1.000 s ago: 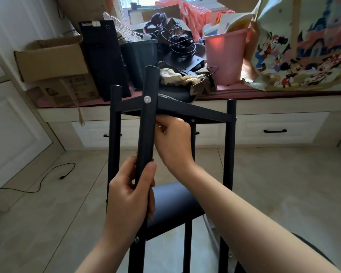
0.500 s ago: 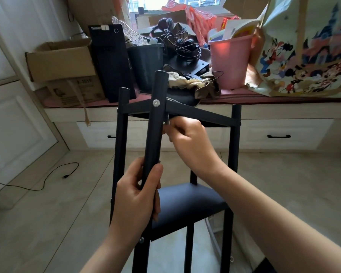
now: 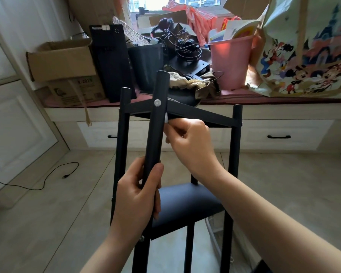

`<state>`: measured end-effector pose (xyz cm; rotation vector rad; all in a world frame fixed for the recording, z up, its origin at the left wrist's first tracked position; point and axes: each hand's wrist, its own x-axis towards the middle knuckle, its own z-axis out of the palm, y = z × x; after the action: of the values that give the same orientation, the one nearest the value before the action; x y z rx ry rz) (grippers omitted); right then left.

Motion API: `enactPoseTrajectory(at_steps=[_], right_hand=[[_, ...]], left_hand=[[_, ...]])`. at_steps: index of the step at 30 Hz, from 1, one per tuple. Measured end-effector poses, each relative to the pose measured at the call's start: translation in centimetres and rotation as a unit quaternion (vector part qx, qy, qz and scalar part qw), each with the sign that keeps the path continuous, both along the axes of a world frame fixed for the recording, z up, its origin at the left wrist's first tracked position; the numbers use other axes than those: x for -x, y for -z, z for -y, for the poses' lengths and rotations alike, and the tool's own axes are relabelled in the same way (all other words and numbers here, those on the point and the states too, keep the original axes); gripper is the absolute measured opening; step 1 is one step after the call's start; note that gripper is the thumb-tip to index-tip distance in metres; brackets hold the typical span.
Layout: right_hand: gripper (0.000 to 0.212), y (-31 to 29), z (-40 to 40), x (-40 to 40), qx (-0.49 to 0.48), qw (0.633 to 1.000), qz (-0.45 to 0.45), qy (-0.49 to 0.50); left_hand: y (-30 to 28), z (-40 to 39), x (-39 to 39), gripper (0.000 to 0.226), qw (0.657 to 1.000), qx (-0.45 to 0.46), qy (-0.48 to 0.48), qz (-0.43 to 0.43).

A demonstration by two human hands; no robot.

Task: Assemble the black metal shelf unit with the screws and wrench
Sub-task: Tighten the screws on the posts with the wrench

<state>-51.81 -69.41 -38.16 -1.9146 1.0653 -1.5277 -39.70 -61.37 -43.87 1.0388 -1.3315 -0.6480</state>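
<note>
The black metal shelf unit (image 3: 234, 154) stands upright on the floor in front of me, with an upper shelf panel (image 3: 195, 115) and a lower panel (image 3: 185, 205) fixed between round posts. A silver screw head (image 3: 157, 102) shows on the near post (image 3: 156, 127) at the upper panel's corner. My left hand (image 3: 138, 196) grips this post lower down. Just behind the post and under the upper panel, my right hand (image 3: 189, 136) pinches a small silvery tool (image 3: 166, 118), apparently the wrench; most of it is hidden.
Behind the unit runs a low window bench with drawers (image 3: 283, 134), piled with a cardboard box (image 3: 61, 60), a black computer case (image 3: 110, 62), a dark bin (image 3: 146, 66), a pink bucket (image 3: 230, 60) and a cartoon bag (image 3: 307, 56). A black cable (image 3: 47, 178) lies on the tiled floor at left.
My right hand has shifted slightly right and down under the upper panel, and the silvery tool tip now shows beside the post. My left hand keeps its grip on the post.
</note>
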Motion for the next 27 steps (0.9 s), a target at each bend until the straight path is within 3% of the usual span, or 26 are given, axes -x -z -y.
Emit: enactPoseTrajectory(at_steps=[21,27], right_hand=[[0.024,1.9,1.7,-4.3,0.019,0.992,0.121,0.026],[0.020,2.2,1.8,-3.4,0.031,0.997,0.064,0.002]], left_hand=[[0.2,0.0,-0.6,0.041,1.000,-0.005,0.001,-0.024],[0.2,0.0,-0.8,0.040,1.000,-0.004,-0.002,-0.020]])
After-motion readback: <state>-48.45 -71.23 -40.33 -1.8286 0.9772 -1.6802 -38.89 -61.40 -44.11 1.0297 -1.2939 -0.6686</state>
